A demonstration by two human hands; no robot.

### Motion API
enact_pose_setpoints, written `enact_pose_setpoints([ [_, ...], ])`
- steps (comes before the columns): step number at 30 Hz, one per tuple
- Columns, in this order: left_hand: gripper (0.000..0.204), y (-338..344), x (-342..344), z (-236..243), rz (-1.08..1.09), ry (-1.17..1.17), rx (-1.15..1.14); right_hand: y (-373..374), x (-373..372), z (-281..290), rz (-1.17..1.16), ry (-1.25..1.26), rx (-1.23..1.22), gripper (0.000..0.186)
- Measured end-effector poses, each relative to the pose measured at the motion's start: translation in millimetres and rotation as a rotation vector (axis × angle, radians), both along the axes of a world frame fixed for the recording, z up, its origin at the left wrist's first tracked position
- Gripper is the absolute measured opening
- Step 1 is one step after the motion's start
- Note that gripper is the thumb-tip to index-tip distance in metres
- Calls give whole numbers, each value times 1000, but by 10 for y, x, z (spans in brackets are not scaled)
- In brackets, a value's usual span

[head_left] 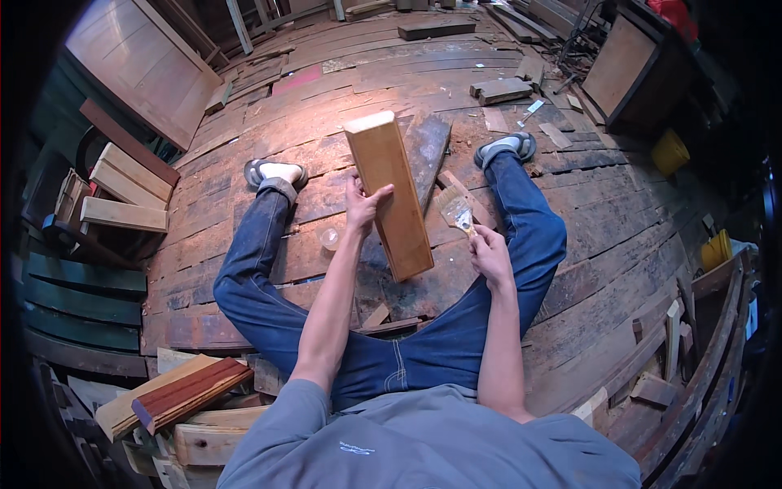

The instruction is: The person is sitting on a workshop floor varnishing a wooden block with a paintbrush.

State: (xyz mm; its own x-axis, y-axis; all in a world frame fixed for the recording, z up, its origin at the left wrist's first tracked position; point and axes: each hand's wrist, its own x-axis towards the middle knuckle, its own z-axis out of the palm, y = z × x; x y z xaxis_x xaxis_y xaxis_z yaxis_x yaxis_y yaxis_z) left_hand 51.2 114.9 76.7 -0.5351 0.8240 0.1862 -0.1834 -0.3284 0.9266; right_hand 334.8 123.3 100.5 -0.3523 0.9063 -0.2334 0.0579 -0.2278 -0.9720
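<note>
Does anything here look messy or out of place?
The plank floor looks messiest: reddish dust and dark patches mark it, and loose wood scraps lie at odd angles. The board in the left hand shows no obvious damage.

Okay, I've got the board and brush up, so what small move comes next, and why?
Probably bring the brush in to the board: your left hand holds the board up, and your right hand has the brush beside it, bristles apart from it.
</note>
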Motion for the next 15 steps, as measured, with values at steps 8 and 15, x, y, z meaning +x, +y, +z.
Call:
enact_pose_setpoints([
  [8, 42, -306, 49, 564, 65, 213, 154, 46, 72, 345, -14, -52, 317, 31],
  [15, 36, -317, 393, 704, 123, 381, 216, -79, 215, 1403, -99, -245, 624, 27],
])
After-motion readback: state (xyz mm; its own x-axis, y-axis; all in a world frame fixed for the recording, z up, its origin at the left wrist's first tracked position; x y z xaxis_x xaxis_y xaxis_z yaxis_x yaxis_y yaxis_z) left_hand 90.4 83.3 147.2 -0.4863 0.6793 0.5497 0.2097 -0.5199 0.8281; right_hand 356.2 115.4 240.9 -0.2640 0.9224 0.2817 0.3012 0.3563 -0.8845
